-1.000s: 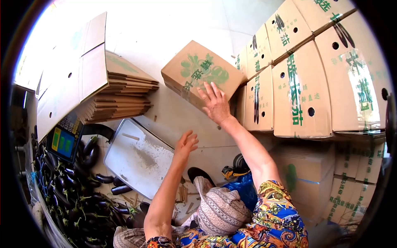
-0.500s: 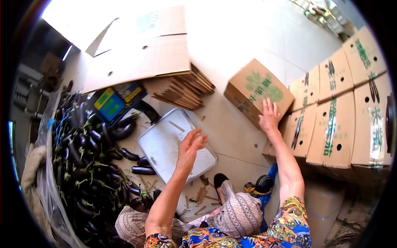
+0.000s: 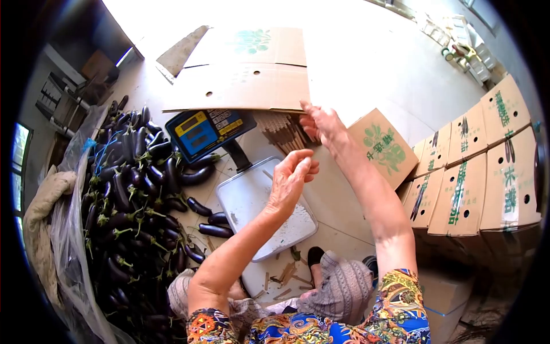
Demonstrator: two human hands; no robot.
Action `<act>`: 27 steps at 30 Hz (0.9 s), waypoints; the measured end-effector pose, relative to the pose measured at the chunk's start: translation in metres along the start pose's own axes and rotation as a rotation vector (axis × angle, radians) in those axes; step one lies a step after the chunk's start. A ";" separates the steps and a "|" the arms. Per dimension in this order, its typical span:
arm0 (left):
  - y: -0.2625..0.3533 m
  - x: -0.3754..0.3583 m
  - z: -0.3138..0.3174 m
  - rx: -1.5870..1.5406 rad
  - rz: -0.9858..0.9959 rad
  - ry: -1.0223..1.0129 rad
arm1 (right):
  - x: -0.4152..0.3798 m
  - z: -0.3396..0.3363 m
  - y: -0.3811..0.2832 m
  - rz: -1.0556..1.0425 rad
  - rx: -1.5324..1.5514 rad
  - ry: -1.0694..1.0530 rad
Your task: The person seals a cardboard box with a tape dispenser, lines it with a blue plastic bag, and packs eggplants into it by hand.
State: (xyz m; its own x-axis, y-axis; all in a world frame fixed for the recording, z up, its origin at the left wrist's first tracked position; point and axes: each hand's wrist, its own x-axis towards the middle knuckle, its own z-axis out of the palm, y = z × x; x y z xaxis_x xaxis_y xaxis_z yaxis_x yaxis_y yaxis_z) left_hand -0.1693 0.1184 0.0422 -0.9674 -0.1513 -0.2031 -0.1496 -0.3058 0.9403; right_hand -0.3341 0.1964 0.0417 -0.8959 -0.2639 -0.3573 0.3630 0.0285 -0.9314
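My right hand [image 3: 324, 124] reaches out to the near corner of a stack of flattened cardboard boxes [image 3: 240, 86], fingers touching the edge of the top sheet. Whether it grips the sheet I cannot tell. My left hand [image 3: 291, 175] hovers with curled fingers above the metal scale platform [image 3: 252, 200], holding nothing. A closed brown box with green print [image 3: 382, 146] rests tilted on the floor just right of my right forearm.
A blue digital scale display [image 3: 203, 131] stands behind the platform. A large heap of dark eggplants [image 3: 129, 189] lies on plastic sheeting at left. Stacked printed cartons [image 3: 487, 166] form a wall at right. Wood slivers litter the floor by my shoe [image 3: 315, 258].
My right hand has left the closed printed box and swung left to the flat cardboard stack. The left hand rose slightly over the scale. The view has turned left.
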 end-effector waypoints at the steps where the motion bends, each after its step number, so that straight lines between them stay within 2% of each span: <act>1: 0.000 -0.009 -0.011 0.079 -0.011 -0.021 | 0.017 0.004 0.005 -0.007 0.098 -0.002; 3: 0.014 -0.034 -0.033 0.189 -0.073 -0.054 | 0.012 0.010 -0.003 0.013 0.277 -0.006; 4: 0.021 -0.048 -0.048 0.236 -0.094 -0.083 | 0.002 0.006 -0.011 -0.003 0.245 -0.153; 6: 0.041 -0.078 -0.071 0.157 -0.148 0.052 | -0.048 -0.001 -0.022 -0.056 0.274 -0.182; 8: 0.057 -0.107 -0.090 -0.058 -0.201 0.233 | -0.109 -0.037 -0.015 -0.091 0.284 -0.389; 10: 0.057 -0.144 -0.100 -0.087 -0.156 0.318 | -0.184 -0.068 -0.016 -0.077 0.235 -0.401; 12: 0.034 -0.183 -0.103 -0.133 -0.226 0.300 | -0.189 -0.101 0.011 -0.038 0.482 -0.331; 14: 0.009 -0.219 -0.093 -0.152 -0.349 0.202 | -0.184 -0.101 0.013 -0.090 0.228 -0.145; 15: -0.001 -0.236 -0.083 -0.172 -0.365 0.149 | -0.180 -0.098 0.016 -0.080 0.186 -0.118; 16: -0.008 -0.249 -0.075 -0.188 -0.373 0.088 | -0.173 -0.096 0.018 0.015 0.260 -0.163; 18: -0.016 -0.271 -0.065 -0.119 -0.353 -0.061 | -0.172 -0.088 0.018 -0.013 0.256 -0.114; 20: -0.017 -0.295 -0.064 -0.121 -0.229 -0.142 | -0.220 -0.065 -0.001 -0.208 0.174 -0.054; 22: 0.005 -0.319 -0.068 -0.099 -0.204 -0.148 | -0.273 -0.060 -0.026 -0.384 -0.013 -0.085; 24: 0.018 -0.340 -0.081 -0.068 -0.158 -0.150 | -0.313 -0.080 -0.040 -0.391 -0.101 -0.174; 25: 0.045 -0.354 -0.087 0.031 -0.183 -0.132 | -0.347 -0.069 -0.052 -0.384 -0.141 -0.141; 27: 0.064 -0.378 -0.111 0.024 -0.043 -0.137 | -0.390 -0.063 -0.056 -0.405 -0.303 -0.150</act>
State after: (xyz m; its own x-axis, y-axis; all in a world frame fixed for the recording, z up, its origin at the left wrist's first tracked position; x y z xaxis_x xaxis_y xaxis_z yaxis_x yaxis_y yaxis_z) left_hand 0.2092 0.0521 0.1486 -0.9786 -0.0083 -0.2054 -0.1945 -0.2861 0.9383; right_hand -0.0209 0.3589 0.2293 -0.8946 -0.4460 0.0287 -0.1147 0.1669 -0.9793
